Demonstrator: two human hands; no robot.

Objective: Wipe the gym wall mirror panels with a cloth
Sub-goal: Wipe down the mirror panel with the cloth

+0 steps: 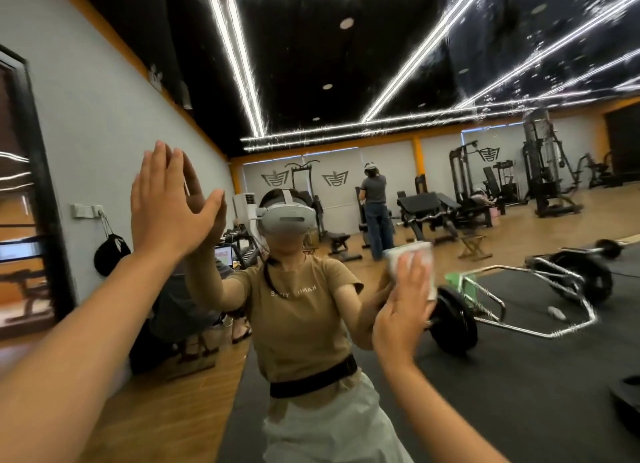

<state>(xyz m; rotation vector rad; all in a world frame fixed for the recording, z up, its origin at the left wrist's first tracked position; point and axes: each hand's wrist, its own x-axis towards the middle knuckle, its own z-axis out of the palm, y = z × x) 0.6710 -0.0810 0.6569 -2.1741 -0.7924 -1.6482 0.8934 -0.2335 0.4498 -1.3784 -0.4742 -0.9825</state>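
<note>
Head view is facing a wall mirror (pixel 450 64), item by item.

Mirror: filling most of the frame and reflecting a gym room; white droplets or streaks are showing on the glass at the upper right.

Left hand (pixel 166 202): raised with straight fingers, palm lying flat against the glass and meeting its own reflection fingertip to fingertip. Grip is wide and holding nothing.

Right hand (pixel 405 303): lower and to the right, fingers spread straight and pressing a cloth against the glass. Grip is wide, flat on the cloth rather than curled round it.

Cloth (pixel 412 254): pale, folded, sitting between the right palm and the mirror, its top edge showing above the fingertips.

Reflection: the person is appearing in a tan shirt (pixel 301 310), black belt and pale skirt, wearing a headset (pixel 285 216).

Background in the glass: a barbell (pixel 453 320) is lying on a dark floor mat, weight machines (pixel 540 171) are standing along the far wall, and a second person (pixel 375 206) is standing with back turned.

Left wall: a black bag (pixel 110 254) is hanging from a hook.
</note>
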